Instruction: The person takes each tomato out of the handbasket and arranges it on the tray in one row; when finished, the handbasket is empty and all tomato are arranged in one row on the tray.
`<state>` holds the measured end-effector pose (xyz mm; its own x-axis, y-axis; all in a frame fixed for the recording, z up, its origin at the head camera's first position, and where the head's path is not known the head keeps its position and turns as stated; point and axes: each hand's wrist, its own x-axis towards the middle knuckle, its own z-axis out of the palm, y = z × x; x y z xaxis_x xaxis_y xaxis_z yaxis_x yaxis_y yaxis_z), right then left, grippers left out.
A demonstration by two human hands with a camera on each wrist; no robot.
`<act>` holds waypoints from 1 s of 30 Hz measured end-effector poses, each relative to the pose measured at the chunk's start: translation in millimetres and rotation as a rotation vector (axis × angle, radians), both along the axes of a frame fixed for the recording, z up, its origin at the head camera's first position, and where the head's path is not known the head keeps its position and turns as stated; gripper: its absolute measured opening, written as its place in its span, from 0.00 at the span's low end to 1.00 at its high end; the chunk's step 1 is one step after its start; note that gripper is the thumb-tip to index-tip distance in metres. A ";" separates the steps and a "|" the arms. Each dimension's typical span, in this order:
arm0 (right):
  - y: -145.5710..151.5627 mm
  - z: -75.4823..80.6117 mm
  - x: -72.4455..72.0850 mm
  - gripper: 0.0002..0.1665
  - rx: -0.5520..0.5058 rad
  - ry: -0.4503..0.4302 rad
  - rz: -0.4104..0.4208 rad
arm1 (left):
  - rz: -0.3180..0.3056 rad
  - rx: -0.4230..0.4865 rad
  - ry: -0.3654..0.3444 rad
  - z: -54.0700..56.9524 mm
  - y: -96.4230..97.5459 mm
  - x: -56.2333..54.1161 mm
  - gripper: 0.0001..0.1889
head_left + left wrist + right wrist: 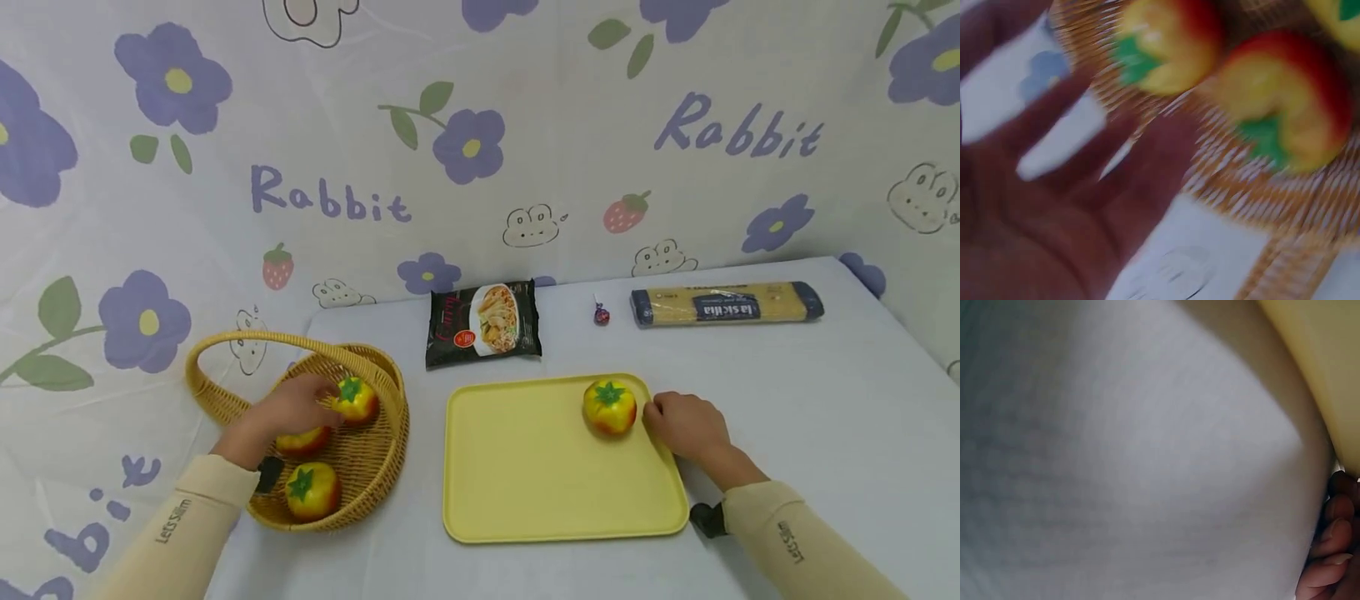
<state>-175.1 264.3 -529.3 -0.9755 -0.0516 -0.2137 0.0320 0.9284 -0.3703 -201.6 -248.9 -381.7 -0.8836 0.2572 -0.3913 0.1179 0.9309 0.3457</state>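
My left hand reaches into a wicker basket with a tall handle. Its fingers look spread and blurred in the left wrist view, beside a yellow-red persimmon with a green leafy top; whether they touch it I cannot tell. Two more persimmons lie in the basket, one near the front and another partly under the hand. At the right, my right hand has curled fingers and holds the right rim of a yellow tray. One persimmon sits in the tray's back right corner.
Behind the tray lie a black noodle packet, a small wrapped lollipop and a long pack of pasta. A white cloth covers the table, and a patterned curtain hangs behind it.
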 end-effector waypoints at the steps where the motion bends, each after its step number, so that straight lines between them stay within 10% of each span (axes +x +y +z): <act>1: 0.3 -1.4 0.7 0.20 0.000 -0.004 0.002 | 0.031 -0.005 0.040 -8.3 -2.6 -4.8 0.30; 12: 0.0 -7.8 3.4 0.20 0.010 0.032 -0.002 | 0.072 0.029 0.164 -66.4 1.9 -25.2 0.44; 30: 3.6 -1.4 0.5 0.21 0.003 0.050 -0.017 | 0.032 -0.029 0.166 -72.3 17.7 -30.8 0.32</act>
